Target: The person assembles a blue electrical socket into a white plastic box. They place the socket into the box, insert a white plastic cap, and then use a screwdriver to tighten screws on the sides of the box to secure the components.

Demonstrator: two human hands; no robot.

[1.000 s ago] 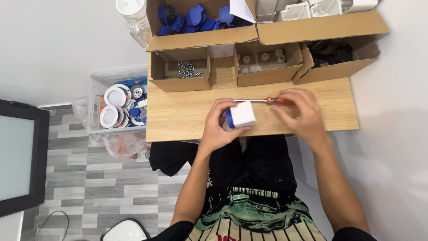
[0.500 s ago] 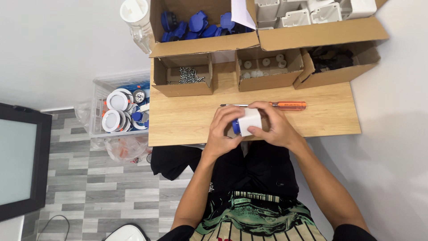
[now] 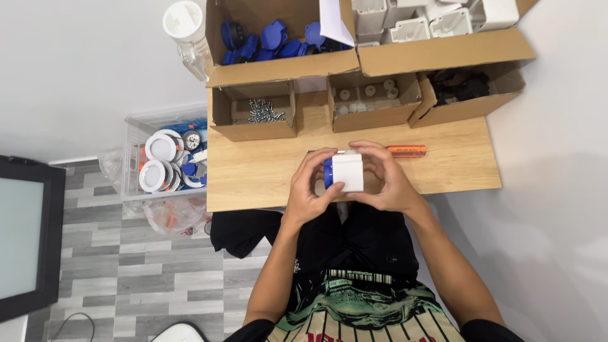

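Both hands, left hand (image 3: 310, 190) and right hand (image 3: 386, 183), are gripping a white box (image 3: 347, 172) with a blue cap over the desk (image 3: 253, 174), seemingly fitting it together. Just beyond lies an orange screwdriver (image 3: 405, 151). Farther off, cartons are holding screws (image 3: 265, 111), white plugs (image 3: 366, 100), blue caps (image 3: 272, 38) and white boxes (image 3: 411, 25).

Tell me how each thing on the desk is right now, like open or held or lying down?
White box with blue cap: held in both hands.
Left hand: gripping it.
Right hand: gripping it.
Orange screwdriver: lying flat, untouched.
Screw box: open.
Blue-parts box: open.
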